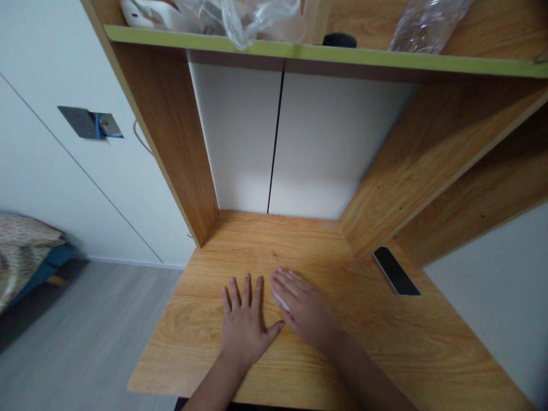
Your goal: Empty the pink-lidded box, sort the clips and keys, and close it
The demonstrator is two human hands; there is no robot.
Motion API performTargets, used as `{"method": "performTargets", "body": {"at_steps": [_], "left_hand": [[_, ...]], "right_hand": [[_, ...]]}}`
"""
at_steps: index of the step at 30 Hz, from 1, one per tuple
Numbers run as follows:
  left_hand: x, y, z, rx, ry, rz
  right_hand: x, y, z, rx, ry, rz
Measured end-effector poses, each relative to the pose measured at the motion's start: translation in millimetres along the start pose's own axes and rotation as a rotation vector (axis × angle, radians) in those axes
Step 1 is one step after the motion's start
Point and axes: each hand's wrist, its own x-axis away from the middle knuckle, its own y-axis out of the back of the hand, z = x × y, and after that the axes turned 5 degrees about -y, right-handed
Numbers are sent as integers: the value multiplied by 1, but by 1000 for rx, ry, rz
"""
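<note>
My left hand lies flat on the wooden desktop, its fingers spread and nothing in it. Just to the right, my right hand is bent over a small whitish pad and presses it against the wood. Only the pad's left edge shows under the fingers, so its exact kind cannot be made out. The left thumb is close to the right hand.
A dark phone-like slab lies on the desk's right side. Wooden side panels flank a white back wall. Overhead, a green-edged shelf holds plastic bags. An uncovered wall socket is at left.
</note>
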Motion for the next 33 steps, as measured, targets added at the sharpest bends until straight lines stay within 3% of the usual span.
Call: {"method": "performTargets", "body": {"at_steps": [4,8,12,19,23,33], "left_hand": [[5,6,14,192,-143,42],[12,11,26,442,-151,15],[15,11,30,548,-133,-50],[17,12,29,556,-182,-95],[20,13,28,505,-195,-85],[31,13,20,358,-124,-48]], "right_hand": [[0,-5,34,-47,204,-61],[2,-5,40,-44,346,-79],[3,-5,40,27,435,-115],[34,-29,45,145,264,-301],[49,-38,50,156,164,-337],[58,-46,62,207,97,-342]]}}
